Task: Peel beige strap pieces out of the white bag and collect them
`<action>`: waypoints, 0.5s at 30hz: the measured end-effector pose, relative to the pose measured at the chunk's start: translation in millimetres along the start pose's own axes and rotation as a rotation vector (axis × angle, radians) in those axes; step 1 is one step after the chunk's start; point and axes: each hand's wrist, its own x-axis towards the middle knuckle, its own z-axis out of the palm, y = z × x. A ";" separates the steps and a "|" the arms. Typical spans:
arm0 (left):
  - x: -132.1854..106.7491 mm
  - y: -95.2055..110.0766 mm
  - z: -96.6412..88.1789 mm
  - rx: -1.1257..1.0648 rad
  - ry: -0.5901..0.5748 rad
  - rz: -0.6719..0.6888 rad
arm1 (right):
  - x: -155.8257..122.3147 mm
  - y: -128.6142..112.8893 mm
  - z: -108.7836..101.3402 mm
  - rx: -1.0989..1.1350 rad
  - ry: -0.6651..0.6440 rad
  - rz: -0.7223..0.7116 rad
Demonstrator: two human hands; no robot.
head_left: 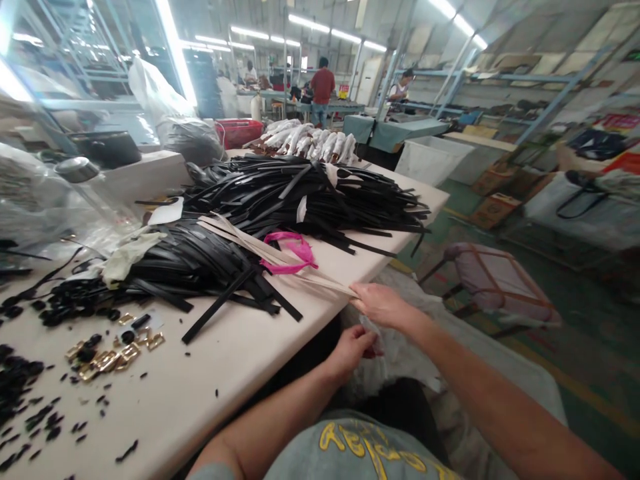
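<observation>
beige strips, one bundle: lying across the table, ends reaching its near edge. right hand: holding those ends at the near edge, fingers pressing narrowly around them. left hand: hanging just off the near edge, below the right, fingers curling inward; cannot tell whether they are gripping anything. pink tie, one: resting at the bundle. black strips, two heaps: lying beside and beyond the bundle. gold buckles, several: sitting toward the table's left end.
</observation>
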 end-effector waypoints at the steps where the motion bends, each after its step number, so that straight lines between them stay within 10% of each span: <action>1: -0.4 3.2 1.6 -0.085 0.031 0.001 | -13.9 6.7 1.7 -0.008 -0.018 0.017; 15: -3.9 59.5 -2.0 -0.869 0.277 -0.217 | -234.4 116.5 88.5 0.383 -0.169 0.264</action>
